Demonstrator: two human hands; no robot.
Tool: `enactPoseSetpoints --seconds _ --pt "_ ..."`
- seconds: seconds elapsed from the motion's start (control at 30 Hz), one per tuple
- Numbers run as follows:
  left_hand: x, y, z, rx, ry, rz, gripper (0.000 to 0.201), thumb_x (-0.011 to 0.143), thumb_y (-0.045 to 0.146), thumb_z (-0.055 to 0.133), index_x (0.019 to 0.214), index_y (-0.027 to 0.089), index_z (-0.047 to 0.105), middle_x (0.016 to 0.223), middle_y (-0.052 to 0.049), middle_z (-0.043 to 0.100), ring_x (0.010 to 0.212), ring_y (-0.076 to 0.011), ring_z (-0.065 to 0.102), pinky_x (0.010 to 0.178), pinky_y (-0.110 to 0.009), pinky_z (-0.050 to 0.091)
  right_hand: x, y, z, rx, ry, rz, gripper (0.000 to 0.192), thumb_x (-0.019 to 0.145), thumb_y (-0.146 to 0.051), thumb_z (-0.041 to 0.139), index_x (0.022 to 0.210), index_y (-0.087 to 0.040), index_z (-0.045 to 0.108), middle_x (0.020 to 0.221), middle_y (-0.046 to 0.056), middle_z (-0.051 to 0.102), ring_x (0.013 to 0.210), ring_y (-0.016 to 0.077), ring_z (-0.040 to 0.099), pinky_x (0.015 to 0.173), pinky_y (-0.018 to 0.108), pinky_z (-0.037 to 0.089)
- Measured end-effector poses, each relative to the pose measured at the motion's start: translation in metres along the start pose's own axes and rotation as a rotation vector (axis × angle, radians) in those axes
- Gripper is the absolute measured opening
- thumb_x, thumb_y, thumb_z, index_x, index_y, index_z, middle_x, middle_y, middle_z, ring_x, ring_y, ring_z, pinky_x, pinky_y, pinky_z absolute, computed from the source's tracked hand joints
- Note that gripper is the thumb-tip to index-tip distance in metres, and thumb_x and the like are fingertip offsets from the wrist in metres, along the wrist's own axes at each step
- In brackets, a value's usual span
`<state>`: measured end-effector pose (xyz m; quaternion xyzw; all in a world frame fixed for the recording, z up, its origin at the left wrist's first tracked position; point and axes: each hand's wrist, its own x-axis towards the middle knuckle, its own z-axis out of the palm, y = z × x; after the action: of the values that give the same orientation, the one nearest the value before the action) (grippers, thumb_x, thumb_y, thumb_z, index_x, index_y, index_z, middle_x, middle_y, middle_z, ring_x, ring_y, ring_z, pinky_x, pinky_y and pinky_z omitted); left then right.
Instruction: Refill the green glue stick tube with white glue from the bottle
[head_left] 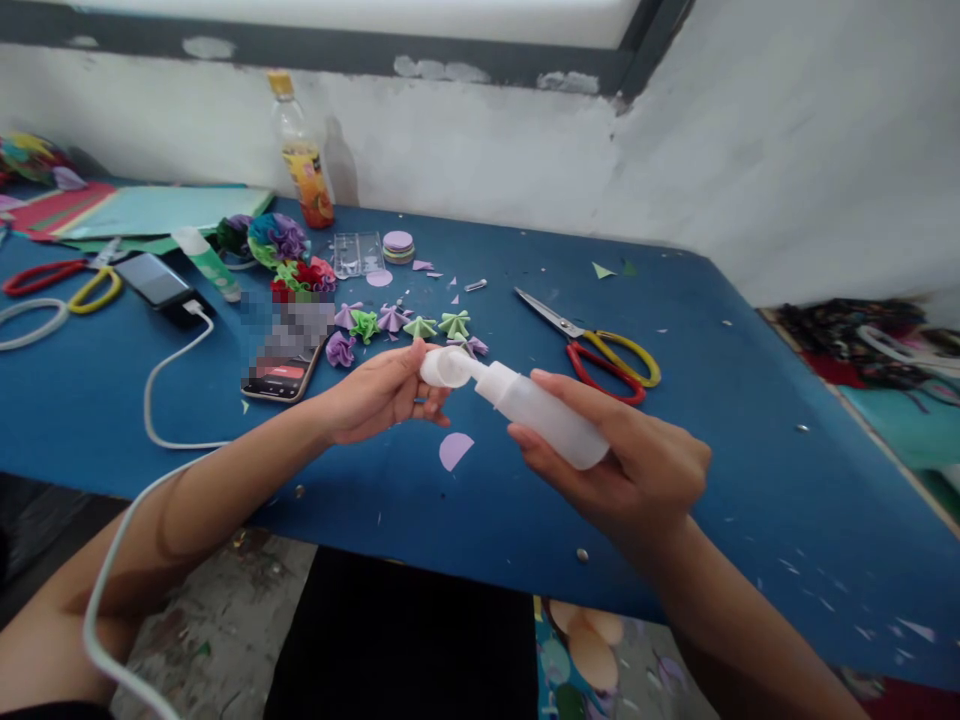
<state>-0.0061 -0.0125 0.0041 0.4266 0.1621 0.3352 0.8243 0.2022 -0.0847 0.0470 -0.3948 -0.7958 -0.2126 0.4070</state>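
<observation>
Between thumb and fingers, my left hand [382, 393] pinches a white cap [444, 368], its open end facing right. My right hand [645, 460] is wrapped round a translucent white squeeze bottle [551, 418], tilted with its nozzle pointing left at the cap. The nozzle tip is at the cap's mouth; whether they touch I cannot tell. Just below the cap lies a cut purple paper piece [455, 451]. Behind my left hand are folded purple and green paper pieces [391, 318]. Scissors with red and yellow handles [611, 362] lie open behind the bottle.
A phone [279, 375] lies left of my hand, near a white cable [154, 400] and a power bank [161, 285]. Farther back are paper flowers [277, 240], a clear plastic box [358, 255], stacked paper discs [398, 246] and a juice bottle [306, 170]. Paper scraps dot the blue table [742, 480].
</observation>
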Motion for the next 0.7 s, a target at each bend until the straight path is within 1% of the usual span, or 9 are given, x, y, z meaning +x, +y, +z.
enactPoseSetpoints --seconds 0.17,0.27,0.4,0.47,0.57,0.7 --pt "0.0006 0.0018 0.0003 0.046 0.043 0.003 0.04 0.081 0.051 0.062 0.088 0.011 0.061 0.065 0.0 0.057 0.054 -0.0066 0.053 0.068 -0.024 0.055 0.0003 -0.0003 -0.0015 -0.001 -0.014 0.035 0.029 0.081 -0.034 0.066 0.107 -0.023 0.063 0.088 0.003 0.075 0.059 0.0139 0.068 0.05 0.023 0.053" --pt "0.0004 0.004 0.0009 0.079 0.084 0.015 0.041 0.08 0.052 0.061 0.084 0.011 0.06 0.064 0.0 0.058 0.052 -0.0068 0.054 0.066 -0.024 0.054 0.0004 -0.0008 -0.0024 -0.005 -0.041 0.061 0.028 0.081 -0.036 0.065 0.107 -0.025 0.063 0.085 0.003 0.075 0.057 0.0153 0.067 0.048 0.025 0.052" --pt "-0.0005 0.006 0.0011 0.125 0.129 0.034 0.042 0.083 0.054 0.056 0.084 0.012 0.059 0.063 -0.001 0.058 0.052 -0.0076 0.054 0.066 -0.025 0.054 0.0004 -0.0003 -0.0025 -0.004 -0.048 0.067 0.03 0.081 -0.036 0.066 0.109 -0.027 0.063 0.086 0.003 0.075 0.057 0.0156 0.067 0.049 0.026 0.052" --pt "-0.0009 0.006 0.0009 0.129 0.142 0.033 0.041 0.082 0.053 0.058 0.086 0.013 0.059 0.062 0.0 0.057 0.052 -0.0077 0.052 0.067 -0.026 0.054 0.0002 0.0001 -0.0021 0.002 -0.044 0.053 0.031 0.08 -0.036 0.066 0.109 -0.027 0.062 0.086 0.002 0.075 0.057 0.0151 0.067 0.049 0.025 0.052" --pt "-0.0013 0.0052 0.0006 0.115 0.146 0.04 0.039 0.081 0.051 0.061 0.09 0.013 0.059 0.057 0.003 0.053 0.05 -0.0073 0.049 0.066 -0.026 0.053 0.0 0.0005 -0.0016 -0.008 -0.055 0.034 0.029 0.08 -0.037 0.066 0.107 -0.026 0.063 0.085 0.002 0.075 0.056 0.0147 0.067 0.049 0.025 0.051" --pt "-0.0012 0.0049 0.0011 0.131 0.139 0.054 0.04 0.083 0.052 0.058 0.089 0.012 0.06 0.053 0.004 0.05 0.048 -0.0068 0.048 0.066 -0.025 0.054 -0.0002 0.0005 -0.0007 -0.029 -0.061 0.017 0.027 0.081 -0.037 0.065 0.105 -0.025 0.064 0.082 0.002 0.075 0.054 0.014 0.066 0.048 0.025 0.051"
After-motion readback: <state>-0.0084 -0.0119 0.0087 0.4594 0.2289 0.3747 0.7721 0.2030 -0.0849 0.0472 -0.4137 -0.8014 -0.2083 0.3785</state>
